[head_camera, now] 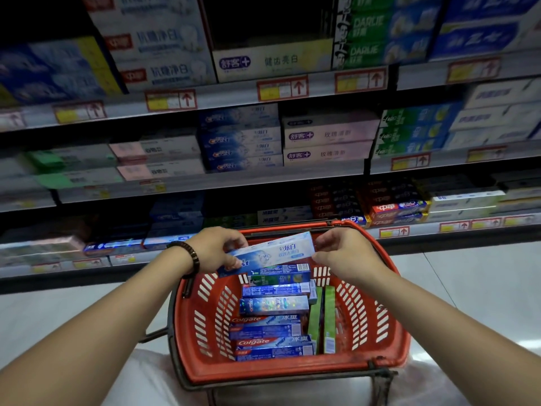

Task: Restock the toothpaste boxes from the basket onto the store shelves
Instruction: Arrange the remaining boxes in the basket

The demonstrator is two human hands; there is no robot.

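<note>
A blue and white toothpaste box (272,253) hangs tilted over the far end of the red basket (392,326). My left hand (215,249) grips its left end, and my right hand (341,252) pinches its right end. Inside the basket lie several more boxes: blue ones (275,304), Colgate boxes (269,342) and green ones (322,317) standing on edge along the right side. A dark bead bracelet circles my left wrist.
Store shelves (263,178) filled with stacked toothpaste boxes rise in several tiers right behind the basket. A dark gap (263,22) shows on the top tier above a single white box. Pale floor lies to either side of the basket.
</note>
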